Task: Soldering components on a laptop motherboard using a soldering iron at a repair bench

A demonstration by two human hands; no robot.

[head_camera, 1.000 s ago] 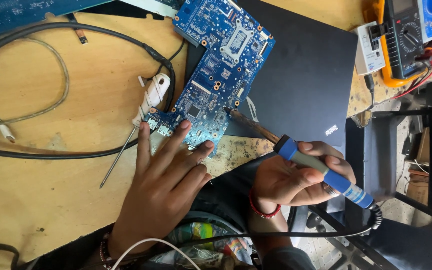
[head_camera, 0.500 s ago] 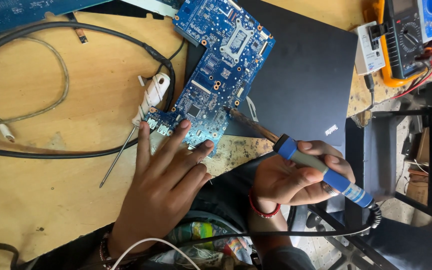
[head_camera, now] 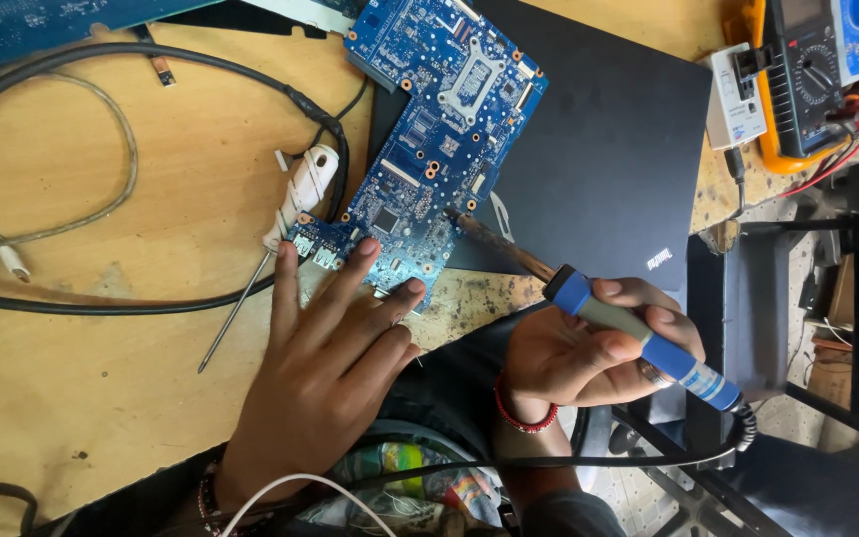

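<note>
Cables (head_camera: 101,149) lay looped across the wooden tabletop (head_camera: 101,398) on the left, beside a white-handled screwdriver (head_camera: 275,234). The left hand (head_camera: 320,368) pressed flat, fingers spread, on the near edge of the blue circuit board (head_camera: 439,139), likely to stop it sliding. The right hand (head_camera: 589,353) had a closed grip around a blue soldering iron (head_camera: 638,338), its tip touching the board. Which small part it touched was too tiny to see.
</note>
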